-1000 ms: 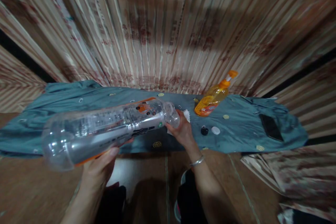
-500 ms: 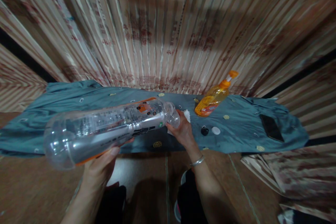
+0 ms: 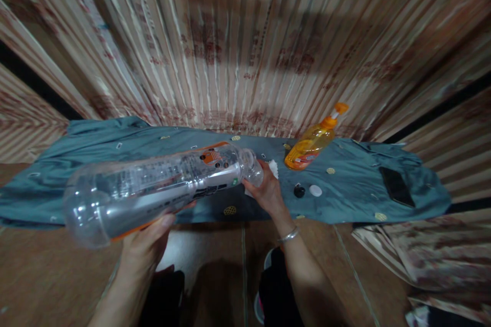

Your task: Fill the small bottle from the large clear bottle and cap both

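Observation:
A large clear plastic bottle point(image 3: 153, 191) with a silver and orange label lies tilted in the air, its base at the left and its mouth end at the right. My left hand point(image 3: 153, 235) supports it from below near the middle, fingers mostly behind it. At the mouth end, my right hand point(image 3: 266, 189) is closed around a small clear bottle point(image 3: 252, 168) whose end meets the large one; the exact join is unclear. A white tissue point(image 3: 273, 167) shows behind my right hand. An orange pump bottle point(image 3: 309, 145) stands to the right.
A black cap point(image 3: 299, 191) and a white round lid point(image 3: 315, 190) lie right of my right wrist on the teal cloth point(image 3: 345, 194). Further right is a dark phone point(image 3: 396, 186). A striped curtain point(image 3: 238, 61) hangs behind; tiled floor shows below.

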Available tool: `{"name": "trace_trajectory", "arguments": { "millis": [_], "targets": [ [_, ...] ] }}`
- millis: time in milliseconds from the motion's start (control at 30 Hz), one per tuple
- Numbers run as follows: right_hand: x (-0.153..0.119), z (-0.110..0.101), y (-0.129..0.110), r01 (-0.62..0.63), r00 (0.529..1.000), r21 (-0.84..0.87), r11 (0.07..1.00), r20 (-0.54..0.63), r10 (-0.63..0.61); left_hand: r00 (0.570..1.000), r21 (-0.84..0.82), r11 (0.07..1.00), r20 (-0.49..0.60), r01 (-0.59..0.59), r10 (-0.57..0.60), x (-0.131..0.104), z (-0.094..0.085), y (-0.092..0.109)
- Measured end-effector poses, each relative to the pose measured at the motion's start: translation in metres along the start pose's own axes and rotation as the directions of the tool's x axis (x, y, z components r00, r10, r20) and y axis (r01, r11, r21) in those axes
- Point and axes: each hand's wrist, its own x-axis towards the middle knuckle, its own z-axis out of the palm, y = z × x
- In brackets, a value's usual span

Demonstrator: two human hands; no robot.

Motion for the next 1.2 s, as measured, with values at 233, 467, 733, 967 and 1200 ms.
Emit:
{"name": "trace_trajectory", "arguments": {
  "millis": [233,467,733,967,1200],
  "targets": [
    [0.0,-0.0013,-0.0025,-0.013,1.0,0.007,1.0,0.0,0.013,0.999,-0.002,1.0,-0.028,0.021,-0.021,-0.0021,0.003,0.0028],
    [0.0001,-0.0019,-0.0024,-0.018,1.0,0.021,1.0,0.01,0.018,0.999,-0.023,0.999,-0.027,0.039,-0.039,-0.0006,0.0005,0.0008],
    [0.0,-0.0019,-0.0017,-0.016,1.0,0.021,1.0,0.016,0.016,0.999,-0.039,0.999,-0.041,0.026,-0.027,-0.0011,0.0041,0.0009],
    [0.0005,-0.0017,-0.0009,-0.007,1.0,0.016,1.0,0.013,0.007,0.999,-0.022,1.0,-0.045,0.01,-0.011,-0.001,0.008,0.0053],
    [0.0003,-0.001,-0.001,-0.004,1.0,0.027,1.0,0.003,0.004,0.998,-0.029,0.999,-0.051,0.03,-0.032,-0.0026,0.0065,0.0036]
  ]
}}
